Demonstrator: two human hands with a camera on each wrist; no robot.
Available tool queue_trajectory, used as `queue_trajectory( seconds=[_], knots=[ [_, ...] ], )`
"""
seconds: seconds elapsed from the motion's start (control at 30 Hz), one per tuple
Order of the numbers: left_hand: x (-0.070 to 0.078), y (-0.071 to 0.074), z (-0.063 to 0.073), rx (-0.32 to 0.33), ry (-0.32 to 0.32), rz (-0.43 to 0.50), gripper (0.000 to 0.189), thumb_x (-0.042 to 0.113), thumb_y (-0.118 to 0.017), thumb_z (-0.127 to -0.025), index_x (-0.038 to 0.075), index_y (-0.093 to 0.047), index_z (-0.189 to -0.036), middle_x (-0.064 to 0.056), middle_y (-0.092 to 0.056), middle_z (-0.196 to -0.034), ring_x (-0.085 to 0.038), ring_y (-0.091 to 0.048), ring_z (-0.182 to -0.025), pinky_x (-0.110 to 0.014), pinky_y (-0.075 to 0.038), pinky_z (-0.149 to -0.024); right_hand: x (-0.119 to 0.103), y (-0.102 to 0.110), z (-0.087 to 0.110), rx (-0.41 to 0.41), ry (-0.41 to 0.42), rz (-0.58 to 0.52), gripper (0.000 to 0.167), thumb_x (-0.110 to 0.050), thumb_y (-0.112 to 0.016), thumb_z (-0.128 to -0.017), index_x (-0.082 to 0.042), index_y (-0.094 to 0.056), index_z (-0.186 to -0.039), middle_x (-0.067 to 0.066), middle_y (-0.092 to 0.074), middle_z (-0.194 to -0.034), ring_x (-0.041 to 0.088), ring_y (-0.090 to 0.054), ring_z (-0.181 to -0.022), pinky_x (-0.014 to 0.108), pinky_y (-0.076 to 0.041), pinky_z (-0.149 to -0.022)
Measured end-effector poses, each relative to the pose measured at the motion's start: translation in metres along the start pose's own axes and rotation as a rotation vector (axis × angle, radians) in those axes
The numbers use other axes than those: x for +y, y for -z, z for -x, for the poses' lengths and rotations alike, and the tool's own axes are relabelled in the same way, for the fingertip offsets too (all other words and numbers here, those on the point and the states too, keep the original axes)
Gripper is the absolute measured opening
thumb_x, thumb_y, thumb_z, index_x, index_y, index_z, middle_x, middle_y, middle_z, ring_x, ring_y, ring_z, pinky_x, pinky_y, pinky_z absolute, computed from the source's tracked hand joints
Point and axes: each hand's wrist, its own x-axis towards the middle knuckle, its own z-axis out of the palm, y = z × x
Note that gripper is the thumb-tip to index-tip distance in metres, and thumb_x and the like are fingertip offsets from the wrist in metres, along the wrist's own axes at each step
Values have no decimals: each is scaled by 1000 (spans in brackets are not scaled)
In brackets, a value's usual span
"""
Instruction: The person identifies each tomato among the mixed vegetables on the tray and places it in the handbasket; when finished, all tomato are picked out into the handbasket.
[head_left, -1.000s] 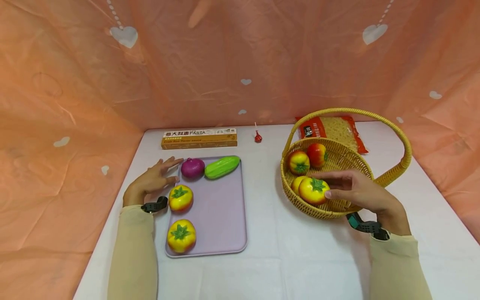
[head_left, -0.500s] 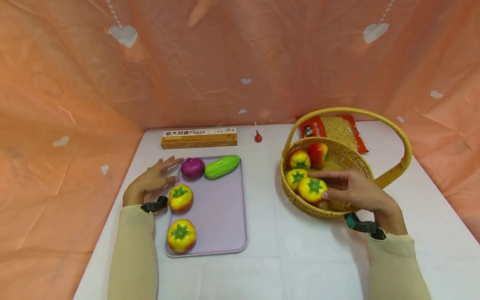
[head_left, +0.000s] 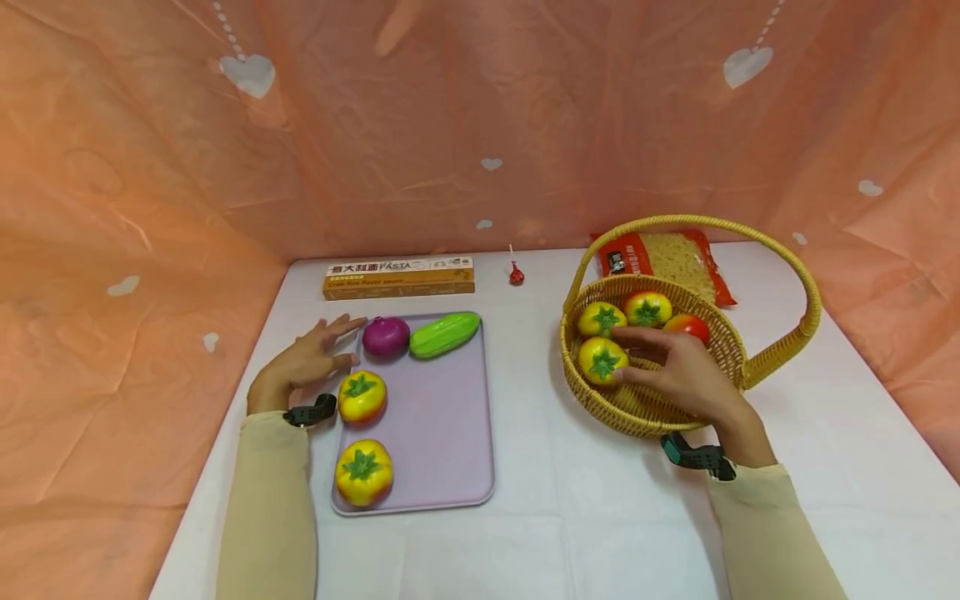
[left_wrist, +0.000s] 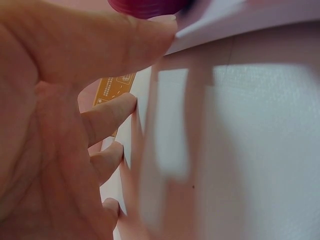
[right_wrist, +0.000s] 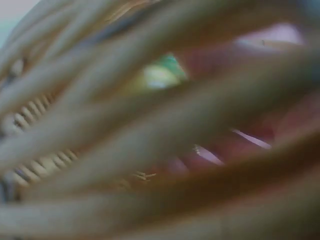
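In the head view, my right hand (head_left: 686, 371) reaches inside the wicker basket (head_left: 637, 425), thumb and fingertips pinching the right side of a yellow-red toy persimmon (head_left: 602, 362) with a green star-shaped calyx. Two more persimmons (head_left: 602, 318) lie behind it, green tops up, and a redder one (head_left: 687, 326) sits partly hidden behind the hand. Wicker strands blur most of the right wrist view. My left hand (head_left: 303, 358) rests with spread, relaxed fingers at the left edge of the lilac tray (head_left: 435, 433); its thumb tip (left_wrist: 162, 35) is at the rim, near a purple toy onion (head_left: 386, 337).
On the tray are a green toy cucumber (head_left: 446, 335) and two persimmons (head_left: 363, 472) along its left side. A pasta box (head_left: 399, 278) and a small red-wrapped lollipop (head_left: 516, 273) stand behind. The basket's tall handle (head_left: 787, 250) arches over it, before a red pasta bag (head_left: 675, 258).
My right hand has moved left and lower in the basket with its persimmon. The other persimmons there have shifted back and right, with the redder one now farther right. The left hand stays still.
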Motion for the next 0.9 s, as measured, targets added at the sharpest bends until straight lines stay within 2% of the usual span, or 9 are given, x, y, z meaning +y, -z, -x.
queue_trajectory(
  seconds=[0.07,0.17,0.3,0.43,0.57,0.67,0.73,0.83,0.9],
  knots=[
    [1,-1,0,2,-7,0,77,24,-69,-103,21,-37,-172,-23,-12,-183,-55,10,-167,-87,6,-123,-1,1,2,-9,-7,-71,56,-27,-87,-96,-9,-70,-146,14,-75,-143,32,-74,-129,8,-52,-100],
    [2,-1,-1,4,-12,0,75,24,-69,-103,21,-38,-172,-22,-12,-183,-54,10,-168,-88,6,-123,-4,3,6,-23,8,-258,54,-17,-83,-100,-3,-66,-149,18,-71,-147,23,-74,-131,13,-56,-101],
    [4,0,-2,-1,9,13,76,25,-69,-103,23,-37,-172,-20,-11,-184,-53,12,-168,-88,6,-122,-8,2,7,-80,98,-548,51,3,-72,-103,7,-59,-152,14,-70,-151,17,-72,-133,25,-60,-105],
    [4,0,-2,-8,27,20,77,27,-69,-103,25,-36,-173,-19,-9,-184,-52,13,-168,-89,6,-122,-20,-8,1,-155,212,-720,52,9,-67,-103,9,-56,-154,7,-70,-152,21,-68,-139,34,-59,-111],
    [2,0,-2,-12,29,30,77,26,-69,-103,24,-35,-173,-20,-9,-184,-53,13,-168,-88,7,-122,-39,-30,-11,-226,295,-753,54,-5,-73,-104,9,-56,-153,14,-68,-153,21,-67,-142,35,-56,-115],
    [1,2,-1,-5,26,29,76,26,-69,-104,24,-36,-173,-19,-9,-184,-52,13,-168,-88,7,-123,-57,-51,-21,-293,311,-753,60,-20,-79,-103,6,-58,-153,20,-66,-154,26,-65,-143,34,-54,-119],
    [-1,3,0,5,23,26,76,26,-68,-104,24,-36,-173,-19,-10,-185,-52,12,-168,-89,6,-122,-72,-67,-27,-342,301,-760,65,-28,-82,-100,3,-60,-153,20,-66,-154,32,-64,-144,38,-53,-121],
    [-1,3,1,9,12,33,75,25,-68,-105,24,-36,-173,-19,-10,-184,-52,12,-168,-89,5,-122,-91,-96,-35,-424,307,-770,67,-31,-85,-98,2,-62,-152,20,-66,-154,40,-62,-144,45,-51,-122],
    [-1,2,1,2,11,43,76,25,-68,-105,23,-36,-173,-19,-9,-184,-52,13,-168,-89,6,-122,-100,-115,-39,-481,313,-776,65,-25,-86,-98,2,-62,-151,21,-66,-153,42,-62,-144,49,-50,-123]
  ],
)
